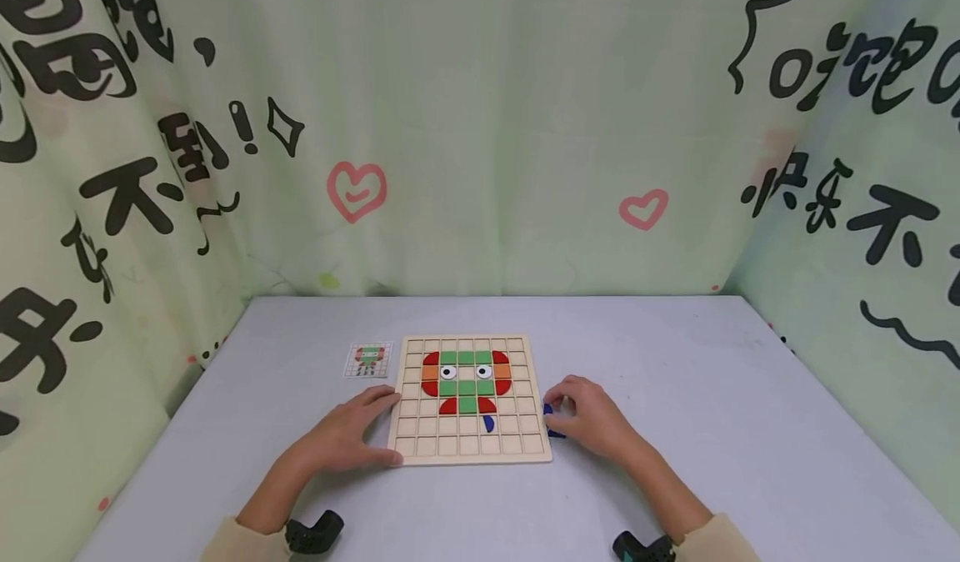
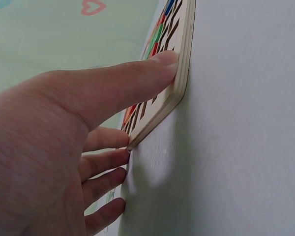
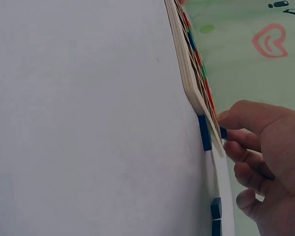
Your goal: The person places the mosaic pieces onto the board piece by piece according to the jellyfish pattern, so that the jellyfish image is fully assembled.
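A square wooden grid board [image 1: 420,448] lies on the table, carrying red, green, orange and eye-printed tiles that form a figure. One blue quarter-round tile [image 1: 489,424] sits in a lower cell. My left hand [image 1: 348,433] rests along the board's left side, its thumb [image 2: 162,61] on the near corner and its other fingers loosely extended at the edge. Beside the right edge, my right hand [image 1: 596,420] pinches a small blue tile [image 3: 223,132] between thumb and index finger, mostly hidden by them. Another blue tile [image 3: 205,132] stands close against the board's side.
A small picture card [image 1: 368,360] of a similar figure lies beyond the left hand, near the board's upper left. More blue tiles [image 3: 216,208] lie on the white table [image 1: 675,337] by the right hand. A printed curtain [image 1: 495,128] hangs around the table.
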`<state>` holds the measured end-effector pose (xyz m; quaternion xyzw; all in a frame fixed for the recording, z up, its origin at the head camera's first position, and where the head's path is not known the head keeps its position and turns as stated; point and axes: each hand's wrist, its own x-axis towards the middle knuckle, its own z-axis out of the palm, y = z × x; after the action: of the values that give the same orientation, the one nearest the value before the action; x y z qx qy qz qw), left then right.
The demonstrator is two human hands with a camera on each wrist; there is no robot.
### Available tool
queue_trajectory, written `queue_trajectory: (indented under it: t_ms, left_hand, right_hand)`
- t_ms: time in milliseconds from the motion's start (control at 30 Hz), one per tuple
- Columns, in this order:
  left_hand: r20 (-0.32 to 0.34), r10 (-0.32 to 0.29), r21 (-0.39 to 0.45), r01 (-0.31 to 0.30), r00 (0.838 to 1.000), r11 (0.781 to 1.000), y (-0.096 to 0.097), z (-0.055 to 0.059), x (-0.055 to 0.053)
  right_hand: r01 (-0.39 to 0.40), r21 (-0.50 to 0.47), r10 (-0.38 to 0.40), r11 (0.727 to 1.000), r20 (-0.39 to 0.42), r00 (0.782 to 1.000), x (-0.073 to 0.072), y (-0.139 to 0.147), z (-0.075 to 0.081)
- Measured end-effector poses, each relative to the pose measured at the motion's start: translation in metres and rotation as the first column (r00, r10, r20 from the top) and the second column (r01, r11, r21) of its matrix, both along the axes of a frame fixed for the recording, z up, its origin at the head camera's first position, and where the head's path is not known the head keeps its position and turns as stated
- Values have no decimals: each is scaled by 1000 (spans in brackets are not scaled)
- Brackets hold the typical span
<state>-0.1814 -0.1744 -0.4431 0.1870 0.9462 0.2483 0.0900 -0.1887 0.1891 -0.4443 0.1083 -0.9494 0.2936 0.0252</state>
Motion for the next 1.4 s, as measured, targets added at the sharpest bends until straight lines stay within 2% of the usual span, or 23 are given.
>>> queue_trajectory:
  t_ms: [233,367,500,833,1133,1267,1400]
  left_hand:
    - [-9,-9,14,9,1000,1000,-2,-1,0]
    - [-13,-12,9,12,1000,1000,-1,-3,0]
    - [-12,-11,12,11,1000,1000,2,-3,-1]
    - [-4,-4,1,4,1000,1000,8,-4,-3]
    - [7,4,-5,-4,1000,1000,8,-1,-2]
    - [11,11,-3,-11,1000,1000,5,1,-1]
    - [1,17,-8,-17,1000,1000,2,1,1]
  right_hand:
    - [-121,-43,122,992,24,992,7,-18,-3]
    - [-241,-55,242,969,16,970,11,-27,-3]
    - [-290,-65,292,955,18,956,14,-33,-2]
    - [-307,-64,311,950,69,948,17,-45,-2]
    - [-307,-101,312,946,41,949,15,-39,1]
    - [-284,-101,287,954,24,958,14,-29,3]
    - [-219,-68,222,973,34,975,14,-14,6]
